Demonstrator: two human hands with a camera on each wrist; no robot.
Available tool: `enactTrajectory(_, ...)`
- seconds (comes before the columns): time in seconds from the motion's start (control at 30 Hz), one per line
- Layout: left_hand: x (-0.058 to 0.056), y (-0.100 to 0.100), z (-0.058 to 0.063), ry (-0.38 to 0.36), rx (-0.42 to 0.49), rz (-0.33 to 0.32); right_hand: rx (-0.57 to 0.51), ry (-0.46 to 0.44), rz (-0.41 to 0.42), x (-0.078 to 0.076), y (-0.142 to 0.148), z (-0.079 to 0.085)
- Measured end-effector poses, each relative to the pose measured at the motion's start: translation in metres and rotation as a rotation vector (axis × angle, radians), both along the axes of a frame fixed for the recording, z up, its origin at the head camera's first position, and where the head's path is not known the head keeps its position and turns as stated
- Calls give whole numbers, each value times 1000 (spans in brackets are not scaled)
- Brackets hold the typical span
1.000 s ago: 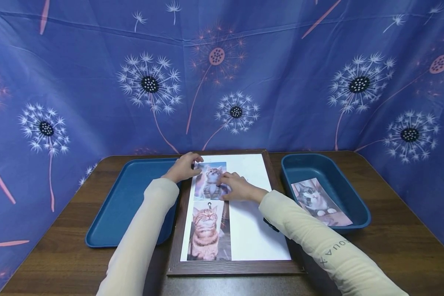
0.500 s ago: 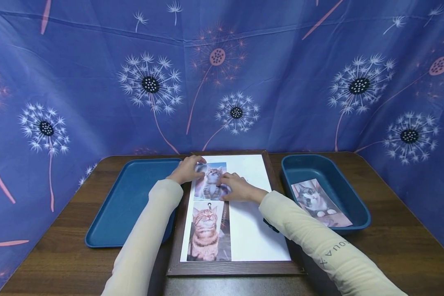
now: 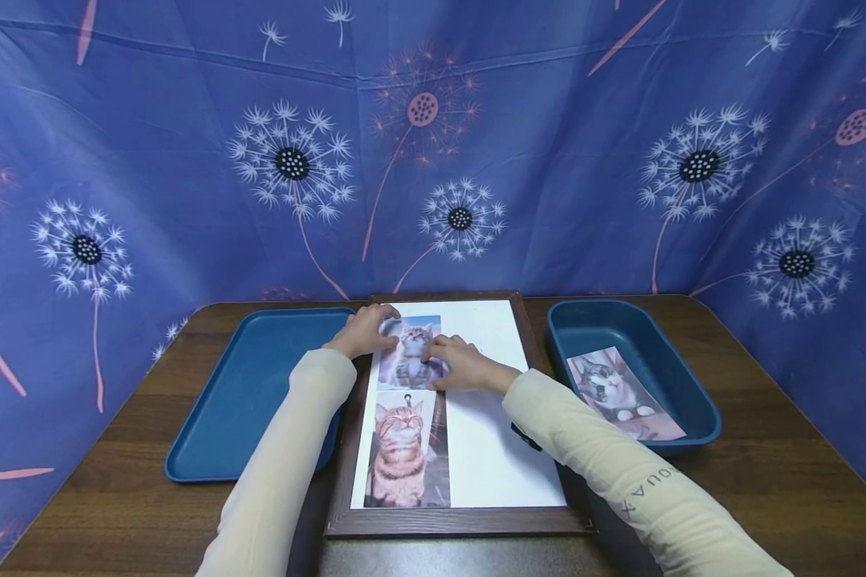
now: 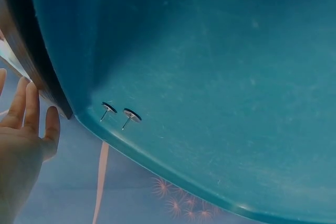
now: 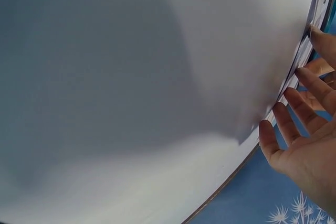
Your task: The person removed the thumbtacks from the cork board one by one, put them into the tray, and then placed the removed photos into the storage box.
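Kitten print [image 3: 408, 365]: lies approx. flat at 11 o'clock on the board [image 3: 487, 465].
Its paper: prob. light & thin, bendy w/ a bit of spring; likely slides easily, creases if squeezed hard.
Its edges: best hold is flat fingertips nr the 10 & 3 o'clock margins; light pressure shd do.
L hand [image 3: 362, 331]: thumb & forefinger mod. wide apart round the print's 10 o'clock corner; nothing seen between, can't tell if a small item sits under the tips.
R hand [image 3: 469, 365]: fingers fairly straight, tips on the print's 3 o'clock side, not gripping afaict.
Ginger print [image 3: 399, 465]: 8 o'clock on the board, just beside the kitten print's 6 o'clock edge; pin-like dot [image 3: 407, 399] nr its 12.
Tray [image 3: 231, 401]: 9 o'clock of the board; 2 pins [image 4: 132, 114] in it, per L wrist view.
Bin [image 3: 657, 357]: 3 o'clock of the board; grey cat print [image 3: 613, 393] inside.
L hand vs 1 s ago: slightly farther twd 3 o'clock; dark bit at its fingers then is out of sight now.
R hand & kitten print vs 1 s ago: no clear change.
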State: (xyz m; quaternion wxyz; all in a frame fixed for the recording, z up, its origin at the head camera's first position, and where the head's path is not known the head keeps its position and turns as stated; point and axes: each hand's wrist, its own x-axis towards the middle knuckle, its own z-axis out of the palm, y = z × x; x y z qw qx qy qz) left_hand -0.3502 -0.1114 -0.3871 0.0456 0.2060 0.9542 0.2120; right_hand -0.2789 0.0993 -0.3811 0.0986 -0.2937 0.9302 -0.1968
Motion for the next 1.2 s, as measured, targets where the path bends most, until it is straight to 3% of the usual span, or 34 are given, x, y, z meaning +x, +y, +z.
enactTrajectory(0.37,2,0,1,23,20,-15,-11,19,30,-4,1,5)
enactTrajectory(0.73,3,1,3,16,5,4,-61,27,79,-2,8,24)
enactTrajectory(1.2,9,2,4,6,43,1,-26,31,42,1,35,45)
